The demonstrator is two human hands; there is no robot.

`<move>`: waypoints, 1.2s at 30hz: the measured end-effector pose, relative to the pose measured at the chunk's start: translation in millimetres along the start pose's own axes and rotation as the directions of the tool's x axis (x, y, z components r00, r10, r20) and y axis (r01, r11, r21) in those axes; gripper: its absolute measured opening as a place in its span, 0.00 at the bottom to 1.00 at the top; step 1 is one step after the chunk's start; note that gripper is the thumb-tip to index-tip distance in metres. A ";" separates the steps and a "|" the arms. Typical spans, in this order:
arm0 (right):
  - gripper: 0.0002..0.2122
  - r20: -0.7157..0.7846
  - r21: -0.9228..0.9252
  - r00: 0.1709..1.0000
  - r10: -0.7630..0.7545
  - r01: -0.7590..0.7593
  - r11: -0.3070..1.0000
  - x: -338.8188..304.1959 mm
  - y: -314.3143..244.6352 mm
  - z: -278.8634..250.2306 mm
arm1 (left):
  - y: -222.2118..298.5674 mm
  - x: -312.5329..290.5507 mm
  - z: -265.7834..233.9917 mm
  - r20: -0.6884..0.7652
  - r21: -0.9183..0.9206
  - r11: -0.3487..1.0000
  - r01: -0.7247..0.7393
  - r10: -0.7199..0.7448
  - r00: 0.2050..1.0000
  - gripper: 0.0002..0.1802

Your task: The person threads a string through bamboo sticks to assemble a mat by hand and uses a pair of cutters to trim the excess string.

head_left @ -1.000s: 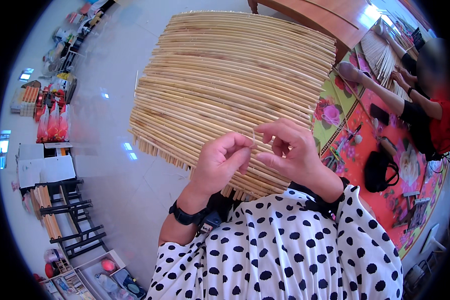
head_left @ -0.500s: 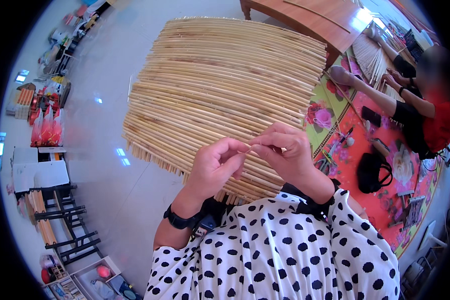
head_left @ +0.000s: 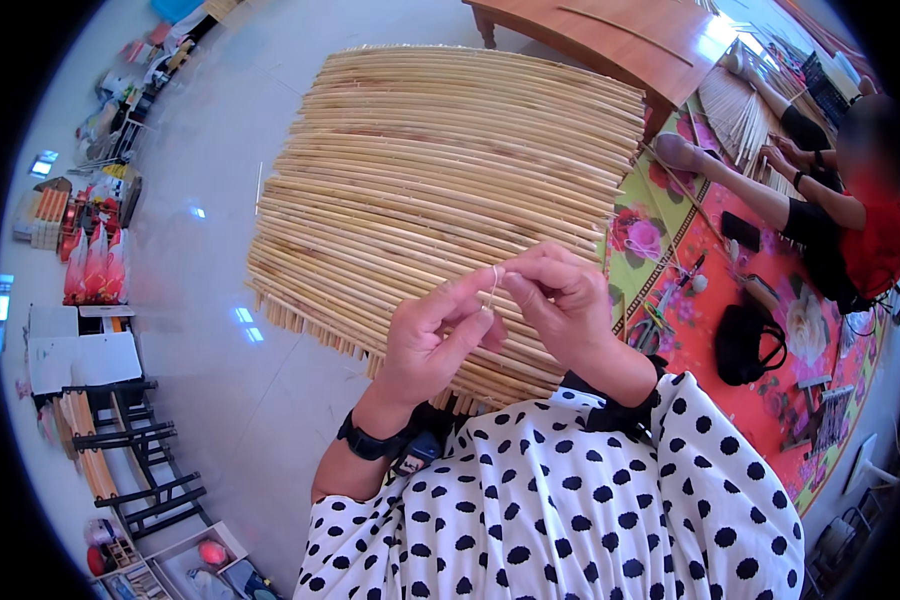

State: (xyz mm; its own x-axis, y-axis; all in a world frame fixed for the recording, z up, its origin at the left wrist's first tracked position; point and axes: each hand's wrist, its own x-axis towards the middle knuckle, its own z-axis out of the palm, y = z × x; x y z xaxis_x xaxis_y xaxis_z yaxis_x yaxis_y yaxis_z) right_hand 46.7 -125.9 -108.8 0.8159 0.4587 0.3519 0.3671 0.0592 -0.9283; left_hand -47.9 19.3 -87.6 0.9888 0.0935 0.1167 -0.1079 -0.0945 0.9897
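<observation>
A large mat of straw-coloured reed stalks (head_left: 440,180), laid side by side, spreads out in front of me. Over its near part, my left hand (head_left: 435,335) and my right hand (head_left: 560,300) meet with their fingertips close together. Between them a short pale string (head_left: 493,285) makes a small curve. The left thumb and fingers pinch its lower end, while the right thumb and forefinger are closed on its upper end. Whether the string is tied to the mat is hidden by my fingers.
A wooden table (head_left: 610,30) stands beyond the mat. To the right, a person in red (head_left: 870,240) sits on a floral floor covering (head_left: 670,330), handling more stalks (head_left: 735,115). A black bag (head_left: 748,345) lies there. Folded black-legged furniture (head_left: 135,440) is at the left.
My fingertips have moved slightly apart, and a curved bit of string now shows between them. The mat appears nearly unchanged.
</observation>
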 end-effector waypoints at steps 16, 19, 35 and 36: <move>0.05 0.068 -0.070 0.998 0.004 0.001 0.998 -2.8 0.0 1.9 | -11.5 10.3 13.4 -0.006 0.737 0.616 -0.279 0.419 0.908 0.26; 0.04 0.076 -0.065 0.996 0.042 -0.037 0.997 -3.2 0.2 2.5 | -10.9 10.4 12.6 -0.005 0.707 0.649 -0.280 0.401 0.916 0.25; 0.03 0.296 0.143 0.948 0.118 -0.167 0.976 -7.0 8.9 -2.0 | 5.4 13.1 -9.8 0.004 0.730 0.624 -0.278 0.403 0.915 0.13; 0.03 0.312 0.129 0.940 0.137 -0.185 0.974 -7.1 8.1 -1.5 | 4.7 13.7 -8.7 0.017 0.721 0.628 -0.292 0.406 0.914 0.13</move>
State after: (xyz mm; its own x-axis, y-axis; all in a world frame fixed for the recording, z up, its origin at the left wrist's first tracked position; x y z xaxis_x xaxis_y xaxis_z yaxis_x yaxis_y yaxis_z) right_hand 44.5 -130.0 -118.6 0.6779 0.7160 0.1665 0.1494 0.0875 -0.9849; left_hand -35.7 28.7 -80.5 0.8613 0.0306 0.5072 -0.2822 -0.8013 0.5276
